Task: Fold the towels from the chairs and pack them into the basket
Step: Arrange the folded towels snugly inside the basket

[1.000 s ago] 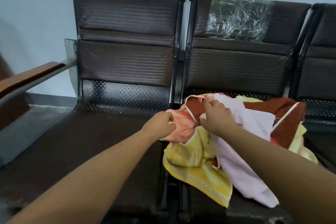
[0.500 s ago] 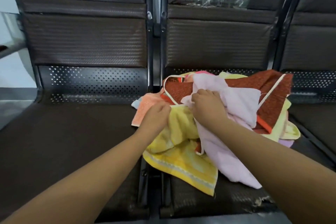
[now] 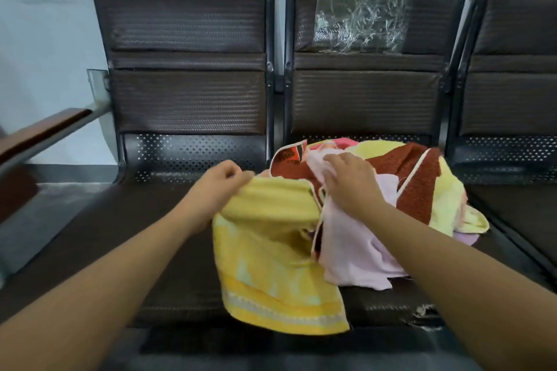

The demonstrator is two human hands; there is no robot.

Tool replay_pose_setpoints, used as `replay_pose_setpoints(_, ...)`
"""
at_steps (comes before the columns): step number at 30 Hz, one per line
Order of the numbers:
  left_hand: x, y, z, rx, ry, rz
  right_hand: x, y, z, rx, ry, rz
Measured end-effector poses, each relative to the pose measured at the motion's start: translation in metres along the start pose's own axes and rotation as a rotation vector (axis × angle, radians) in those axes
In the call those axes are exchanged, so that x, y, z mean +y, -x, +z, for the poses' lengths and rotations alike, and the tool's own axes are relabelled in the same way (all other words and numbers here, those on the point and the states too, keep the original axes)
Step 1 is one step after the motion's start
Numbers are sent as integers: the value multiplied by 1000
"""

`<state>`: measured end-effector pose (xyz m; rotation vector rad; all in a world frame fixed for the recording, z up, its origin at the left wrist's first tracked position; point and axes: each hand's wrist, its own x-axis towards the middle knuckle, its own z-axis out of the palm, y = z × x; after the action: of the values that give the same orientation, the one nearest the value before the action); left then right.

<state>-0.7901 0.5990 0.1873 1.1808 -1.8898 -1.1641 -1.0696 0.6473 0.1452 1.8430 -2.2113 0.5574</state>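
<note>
A heap of towels lies on the middle chair seat (image 3: 391, 304). My left hand (image 3: 217, 187) grips the top edge of a yellow towel (image 3: 271, 268), which hangs down over the seat's front edge. My right hand (image 3: 349, 181) rests on the heap with its fingers curled into a pale pink towel (image 3: 352, 253). Behind it lie a rust-red towel with white trim (image 3: 413, 187) and a pale yellow towel (image 3: 452, 208). No basket is in view.
A row of dark brown chairs stands against a pale wall, with the left seat (image 3: 105, 235) bare. Clear plastic film (image 3: 361, 18) clings to the middle backrest. A wooden armrest (image 3: 42, 129) juts out at the far left.
My left hand has let go of the orange cloth, taken the yellow towel's edge and pulled it leftward and up out of the heap. My right hand stays on the pink towel.
</note>
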Motion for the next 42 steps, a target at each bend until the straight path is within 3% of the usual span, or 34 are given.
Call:
replay_pose_setpoints(2, -25, -7, 3, -213, -515, 14, -22, 21, 3, -164, 65, -95)
replay_pose_setpoints(4, -39, -7, 19, -389, -835, -29, -33, 43, 13, -350, 203, -214)
replay_pose_setpoints(6, -48, -7, 48, -335, -1036, 35, -31, 59, 27, -478, 355, -290)
replay_pose_setpoints(8, -60, -4, 82, -322, -969, 43, -24, 67, 37, -518, 425, -287)
replay_pose_setpoints(10, -74, 3, 113, -448, -869, -19, -20, 68, 42, -499, 445, -283)
replay_pose_setpoints(12, -86, 9, 131, -545, -955, 16, -17, 67, 46, -487, 453, -297)
replay_pose_setpoints(14, -91, 8, 128, -479, -858, 81, -11, 67, 51, -468, 431, -319)
replay_pose_setpoints(17, -81, -4, 95, -366, -577, 81, -1, 61, 53, -347, 336, -360)
replay_pose_setpoints(20, -52, -8, 40, -410, -469, 69, 6, 41, 47, -251, 247, -341)
replay_pose_setpoints(25, -47, 3, -64, -419, -302, -119, 16, 21, 34, -296, 272, -247)
replay_pose_setpoints(27, -63, 10, -91, -405, -365, -182, 13, 23, 33, -275, 269, -226)
replay_pose_setpoints(28, -70, 13, -95, -407, -533, -174, 7, 26, 33, -272, 270, -218)
replay_pose_setpoints(30, -84, 12, -79, -409, -948, -90, -7, 32, 36, -268, 252, -195)
replay_pose_setpoints(31, -86, 11, -59, -372, -1018, -10, -15, 36, 37, -275, 244, -183)
replay_pose_setpoints(32, -85, 11, -34, -352, -958, 59, -21, 38, 40, -283, 243, -176)
replay_pose_setpoints(34, -83, 6, 25, -365, -623, 133, -27, 40, 42, -279, 235, -167)
replay_pose_setpoints(36, -86, 1, 81, -375, -434, 53, -26, 40, 44, -207, 197, -169)
replay_pose_setpoints(39, -91, -5, 125, -299, -435, 17, -17, 41, 51, -134, 193, -202)
replay_pose_setpoints(42, -91, -8, 114, -308, -470, 74, -5, 45, 60, -168, 264, -282)
